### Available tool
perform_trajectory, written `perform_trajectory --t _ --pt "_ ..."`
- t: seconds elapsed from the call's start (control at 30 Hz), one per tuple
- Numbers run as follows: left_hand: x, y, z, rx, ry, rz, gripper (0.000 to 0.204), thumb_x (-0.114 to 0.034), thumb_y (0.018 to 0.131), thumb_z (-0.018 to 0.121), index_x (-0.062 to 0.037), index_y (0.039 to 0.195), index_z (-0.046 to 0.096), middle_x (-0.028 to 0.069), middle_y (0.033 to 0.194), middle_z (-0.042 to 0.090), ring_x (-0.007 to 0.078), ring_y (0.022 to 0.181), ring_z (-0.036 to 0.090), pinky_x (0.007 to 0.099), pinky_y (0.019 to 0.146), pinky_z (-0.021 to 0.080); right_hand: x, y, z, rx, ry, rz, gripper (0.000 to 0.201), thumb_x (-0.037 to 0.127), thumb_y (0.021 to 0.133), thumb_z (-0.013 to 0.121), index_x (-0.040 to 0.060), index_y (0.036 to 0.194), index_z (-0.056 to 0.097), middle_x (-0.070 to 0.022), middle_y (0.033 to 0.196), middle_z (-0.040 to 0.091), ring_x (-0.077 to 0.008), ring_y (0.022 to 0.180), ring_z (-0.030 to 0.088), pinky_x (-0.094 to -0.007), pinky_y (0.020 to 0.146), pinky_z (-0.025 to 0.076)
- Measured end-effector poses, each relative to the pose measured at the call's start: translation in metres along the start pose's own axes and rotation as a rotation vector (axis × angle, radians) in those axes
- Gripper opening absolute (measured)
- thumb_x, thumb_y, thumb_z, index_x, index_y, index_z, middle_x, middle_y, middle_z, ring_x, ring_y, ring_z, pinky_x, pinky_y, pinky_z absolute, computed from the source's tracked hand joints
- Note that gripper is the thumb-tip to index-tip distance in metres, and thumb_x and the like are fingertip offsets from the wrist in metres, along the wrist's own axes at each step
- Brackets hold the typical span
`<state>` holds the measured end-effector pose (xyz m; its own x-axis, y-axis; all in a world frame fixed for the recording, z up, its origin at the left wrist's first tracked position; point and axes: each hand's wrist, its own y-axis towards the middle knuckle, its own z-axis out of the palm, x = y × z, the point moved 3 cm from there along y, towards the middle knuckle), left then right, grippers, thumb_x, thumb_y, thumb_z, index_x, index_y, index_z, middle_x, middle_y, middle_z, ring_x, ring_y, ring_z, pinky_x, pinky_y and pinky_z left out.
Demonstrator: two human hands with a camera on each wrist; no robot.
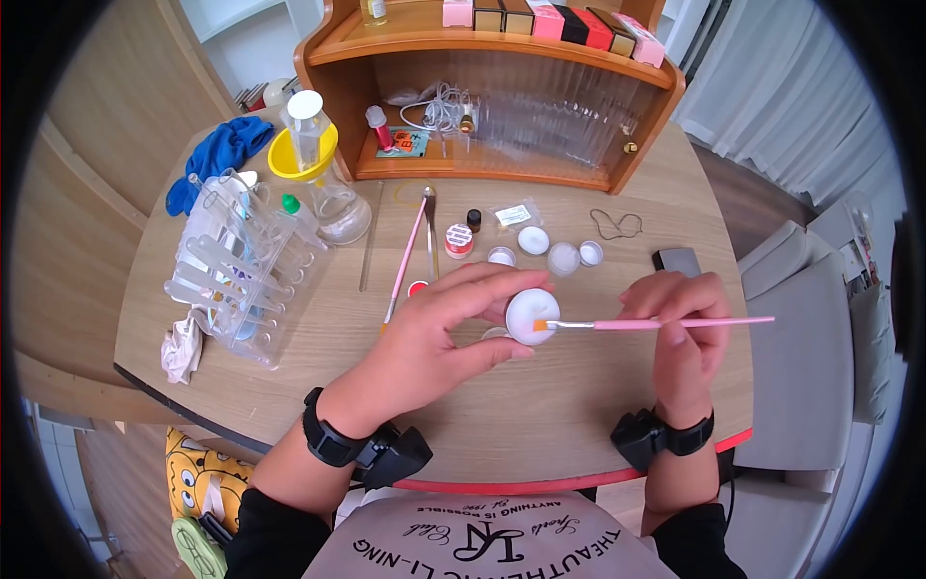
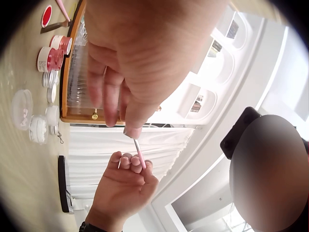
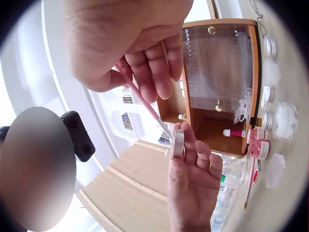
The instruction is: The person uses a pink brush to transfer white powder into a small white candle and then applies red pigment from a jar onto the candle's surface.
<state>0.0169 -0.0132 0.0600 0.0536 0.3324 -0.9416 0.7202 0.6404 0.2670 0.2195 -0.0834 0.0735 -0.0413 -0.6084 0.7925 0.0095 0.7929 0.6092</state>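
Observation:
My left hand [image 1: 410, 338] holds a small tealight candle [image 1: 521, 307] between thumb and fingers, its white top with a short wick turned toward the head camera. In the right wrist view the candle's thin silver metal cup [image 3: 178, 142] shows edge-on. A pink-handled paintbrush [image 1: 627, 325] is pinched in my right hand [image 1: 690, 338], pointing left. Its flat orange bristles [image 1: 540, 326] lie against the white wax. Behind the candle stand small white-filled tins [image 1: 532, 240] and a jar with a red label [image 1: 458, 240]. Another pink brush [image 1: 410, 246] lies left of these.
A clear rack of test tubes [image 1: 241, 280] and a flask [image 1: 344, 214] with a yellow funnel [image 1: 289, 160] stand at left. The wooden cabinet [image 1: 482, 183] blocks the back. A black-grey box [image 1: 677, 261] lies at right, near a thin cord [image 1: 615, 228].

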Motion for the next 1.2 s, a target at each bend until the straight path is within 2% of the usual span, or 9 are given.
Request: perform_trajectory --t 0.17,0.23,0.37,0.5,0.57,0.73,0.83,1.03,1.2 --pt "0.005 -0.002 0.000 -0.025 -0.081 0.009 0.057 0.004 0.071 0.070 -0.0048 0.123 0.049 0.0088 0.117 0.055 0.0190 0.109 0.054 0.0332 0.093 0.044 0.004 0.002 -0.010 -0.119 -0.017 -0.107 0.008 0.011 0.085 0.052 0.0052 0.087 0.046 -0.0130 0.076 0.057 -0.0211 0.070 0.053 -0.0383 0.072 0.047" --pt "0.007 -0.002 0.002 -0.090 -0.286 -0.025 0.056 0.004 0.071 0.071 -0.0035 0.120 0.046 0.0093 0.115 0.055 0.0188 0.108 0.054 0.0328 0.093 0.043 0.004 0.002 -0.005 -0.106 0.006 -0.093 0.008 0.011 0.085 0.052 0.0052 0.087 0.046 -0.0129 0.075 0.056 -0.0209 0.070 0.053 -0.0379 0.072 0.047" --pt "0.008 -0.002 0.000 -0.032 -0.213 -0.021 0.055 0.003 0.070 0.072 -0.0037 0.117 0.044 0.0097 0.114 0.055 0.0186 0.108 0.054 0.0326 0.093 0.043 0.004 0.001 0.005 -0.043 0.029 -0.033 0.008 0.011 0.085 0.051 0.0054 0.087 0.046 -0.0129 0.074 0.056 -0.0206 0.069 0.054 -0.0368 0.072 0.047" --pt "0.009 -0.002 0.000 -0.016 -0.290 -0.063 0.049 0.000 0.073 0.071 -0.0035 0.115 0.045 0.0088 0.115 0.055 0.0181 0.109 0.053 0.0331 0.094 0.042 0.003 0.002 -0.002 -0.043 -0.011 -0.038 0.009 0.011 0.086 0.051 0.0052 0.086 0.046 -0.0130 0.074 0.056 -0.0205 0.070 0.054 -0.0364 0.071 0.047" --pt "0.010 -0.003 0.000 -0.019 -0.332 -0.083 0.048 -0.002 0.075 0.070 -0.0035 0.116 0.046 0.0084 0.115 0.054 0.0179 0.109 0.053 0.0333 0.094 0.041 0.004 0.003 -0.008 -0.120 0.000 -0.060 0.010 0.012 0.086 0.053 0.0051 0.086 0.046 -0.0128 0.074 0.056 -0.0209 0.070 0.055 -0.0364 0.070 0.048" --pt "0.007 -0.004 0.004 0.052 -0.467 -0.137 0.049 -0.014 0.085 0.061 -0.0009 0.129 0.042 0.0082 0.121 0.051 0.0166 0.112 0.049 0.0324 0.096 0.039 0.006 0.003 -0.001 -0.105 0.064 -0.059 0.011 0.013 0.088 0.052 0.0044 0.088 0.045 -0.0144 0.078 0.056 -0.0216 0.073 0.056 -0.0347 0.070 0.048" --pt "0.002 -0.005 0.005 0.154 -0.386 -0.203 0.051 -0.024 0.090 0.054 0.0002 0.133 0.039 0.0087 0.123 0.049 0.0166 0.113 0.049 0.0316 0.095 0.039 0.004 0.001 0.003 -0.059 0.069 -0.020 0.011 0.011 0.088 0.052 0.0037 0.091 0.045 -0.0154 0.081 0.056 -0.0220 0.074 0.057 -0.0334 0.070 0.048" --pt "0.002 -0.005 0.008 0.181 -0.363 -0.167 0.061 -0.045 0.092 0.045 0.0010 0.132 0.039 0.0096 0.113 0.056 0.0169 0.105 0.053 0.0306 0.091 0.040 0.001 0.000 0.001 -0.036 0.011 -0.041 0.009 0.008 0.087 0.051 0.0031 0.092 0.046 -0.0149 0.080 0.057 -0.0220 0.074 0.057 -0.0331 0.070 0.048" --pt "0.003 -0.005 0.006 0.173 -0.379 -0.160 0.064 -0.049 0.091 0.044 0.0012 0.131 0.040 0.0105 0.110 0.058 0.0179 0.105 0.054 0.0309 0.091 0.041 0.002 0.001 -0.005 -0.099 0.019 -0.122 0.008 0.008 0.087 0.051 0.0027 0.091 0.046 -0.0144 0.078 0.057 -0.0214 0.073 0.056 -0.0323 0.069 0.047"
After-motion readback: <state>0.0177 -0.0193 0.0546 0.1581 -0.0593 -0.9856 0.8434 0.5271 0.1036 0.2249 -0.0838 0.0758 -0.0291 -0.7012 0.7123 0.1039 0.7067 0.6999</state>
